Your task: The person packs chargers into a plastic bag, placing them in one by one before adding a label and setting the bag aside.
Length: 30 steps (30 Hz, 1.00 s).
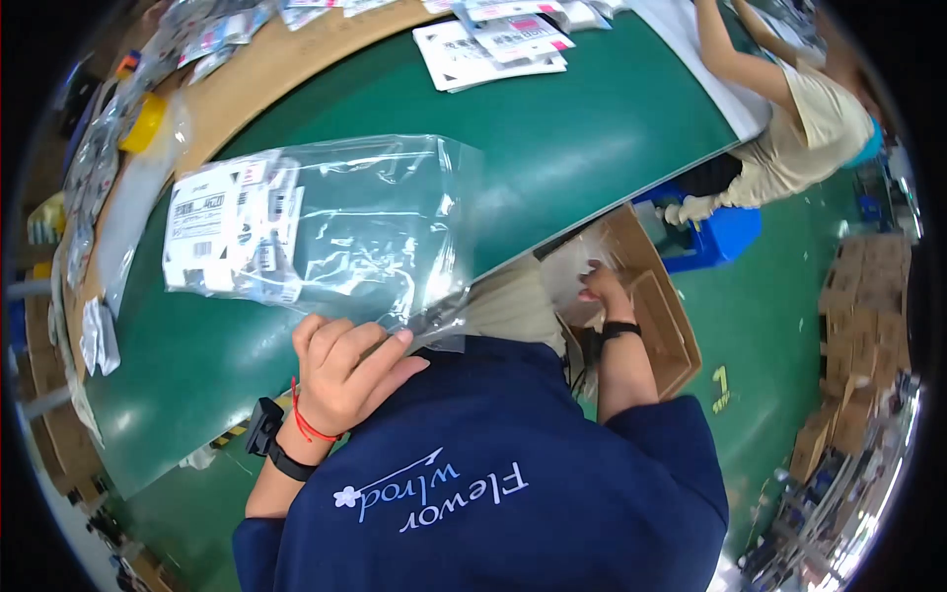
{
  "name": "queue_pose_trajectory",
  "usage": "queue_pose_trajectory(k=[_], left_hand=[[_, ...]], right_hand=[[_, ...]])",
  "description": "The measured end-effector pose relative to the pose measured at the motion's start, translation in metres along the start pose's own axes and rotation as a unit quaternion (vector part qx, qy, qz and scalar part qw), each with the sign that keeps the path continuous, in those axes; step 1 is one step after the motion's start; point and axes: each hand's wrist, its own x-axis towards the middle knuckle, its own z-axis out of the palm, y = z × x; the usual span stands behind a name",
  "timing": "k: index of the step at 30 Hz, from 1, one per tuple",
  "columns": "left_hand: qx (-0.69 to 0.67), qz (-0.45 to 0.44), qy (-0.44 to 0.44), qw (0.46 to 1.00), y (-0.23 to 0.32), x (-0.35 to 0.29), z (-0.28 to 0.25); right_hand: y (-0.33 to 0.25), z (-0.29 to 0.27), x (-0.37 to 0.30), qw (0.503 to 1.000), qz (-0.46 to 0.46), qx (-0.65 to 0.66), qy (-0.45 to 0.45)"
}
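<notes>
A large clear plastic bag [380, 232] lies flat on the green table. White printed packets [212, 232] sit in or under its left end; I cannot tell which. My left hand [345, 370] is at the table's near edge, its fingers and thumb closed on the bag's near side. My right hand [605, 286] reaches into an open cardboard box [674, 321] beside the table, its fingers bent and apart. It is close to clear plastic sheeting [577, 266] inside the box; whether it touches it is hard to see.
More printed packets [490, 49] are piled at the table's far side. Along the left, a cardboard-coloured ledge [286, 49] holds bagged goods and a yellow tape roll [143, 123]. A blue bin [725, 237] and a co-worker [819, 128] are at the right. Stacked cartons [868, 306] stand beyond.
</notes>
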Motion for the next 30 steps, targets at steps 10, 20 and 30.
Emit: queue_pose_trajectory(k=[10, 20, 30], left_hand=[[0.163, -0.101, 0.063, 0.98, -0.025, -0.029, -0.015], [0.133, -0.131, 0.059, 0.981, -0.02, -0.032, -0.014], [0.098, -0.167, 0.127, 0.973, -0.027, -0.09, -0.045]], right_hand=[[-0.193, -0.189, -0.275, 0.769, -0.536, 0.094, -0.334], [-0.378, -0.052, -0.238, 0.791, -0.524, -0.092, -0.303], [-0.355, -0.027, -0.271, 0.742, -0.599, -0.146, -0.264]])
